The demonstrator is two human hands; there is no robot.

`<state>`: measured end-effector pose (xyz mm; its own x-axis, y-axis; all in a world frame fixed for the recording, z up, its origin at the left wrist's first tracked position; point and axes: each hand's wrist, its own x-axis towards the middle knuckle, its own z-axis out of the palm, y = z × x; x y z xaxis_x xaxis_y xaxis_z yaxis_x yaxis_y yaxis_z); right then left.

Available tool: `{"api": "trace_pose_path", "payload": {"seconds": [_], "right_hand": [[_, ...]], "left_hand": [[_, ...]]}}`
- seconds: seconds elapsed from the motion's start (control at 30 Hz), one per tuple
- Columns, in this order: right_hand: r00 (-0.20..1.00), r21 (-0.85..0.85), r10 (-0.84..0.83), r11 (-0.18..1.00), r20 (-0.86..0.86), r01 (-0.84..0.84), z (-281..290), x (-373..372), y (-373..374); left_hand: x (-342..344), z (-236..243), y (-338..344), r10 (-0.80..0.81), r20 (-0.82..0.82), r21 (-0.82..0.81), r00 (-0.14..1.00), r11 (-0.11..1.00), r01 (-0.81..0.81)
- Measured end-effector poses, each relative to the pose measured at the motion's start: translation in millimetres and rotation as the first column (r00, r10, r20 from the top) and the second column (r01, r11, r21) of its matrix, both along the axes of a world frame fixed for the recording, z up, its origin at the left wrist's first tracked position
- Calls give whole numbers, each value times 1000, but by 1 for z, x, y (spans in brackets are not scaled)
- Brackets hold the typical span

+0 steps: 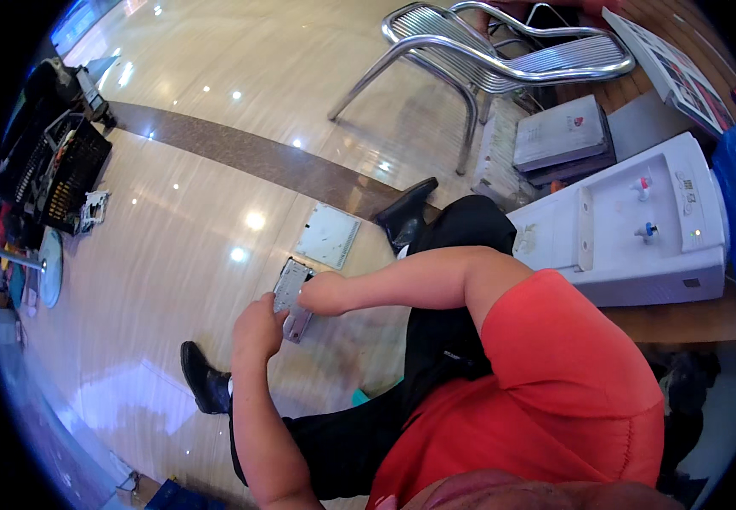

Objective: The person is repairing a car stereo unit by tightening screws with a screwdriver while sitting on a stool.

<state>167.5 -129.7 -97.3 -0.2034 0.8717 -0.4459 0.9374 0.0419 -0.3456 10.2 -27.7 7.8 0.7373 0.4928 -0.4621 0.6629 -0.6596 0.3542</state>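
On the tiled floor between my feet lies a flat, boxy grey metal device (288,287) with a narrower, shiny section on its near side. My left hand (257,330) is at the device's left edge, its fingers bent and closed against that side. From the right, my right hand (324,295) reaches over the device with its fingers curled in; whatever they hold is hidden. Just beyond sits a loose, pale rectangular panel (329,235) with dark marks along its edge.
A white water dispenser (631,225) lies to my right. Behind it are a metal-framed chair (487,51) and a flat white box (560,136). Black baskets (70,170) stand at the far left. My black shoes (205,378) flank the device.
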Motion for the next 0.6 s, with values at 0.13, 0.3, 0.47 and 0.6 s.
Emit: {"api": "trace_pose_path", "payload": {"seconds": [0.13, 0.3, 0.47, 0.6], "right_hand": [[998, 7, 62, 998, 26, -63, 1, 1, -2], [996, 48, 91, 995, 18, -91, -6, 4, -7], [999, 65, 49, 997, -8, -48, -5, 8, -8], [999, 121, 24, 993, -45, -19, -18, 6, -3]], "left_hand": [[6, 12, -2, 17, -55, -33, 998, 999, -19], [5, 1, -1, -24, -12, 9, 1000, 1000, 24], [8, -1, -1, 8, -19, -8, 1000, 1000, -8], [-7, -22, 7, -12, 0, 17, 1000, 1000, 12]]}}
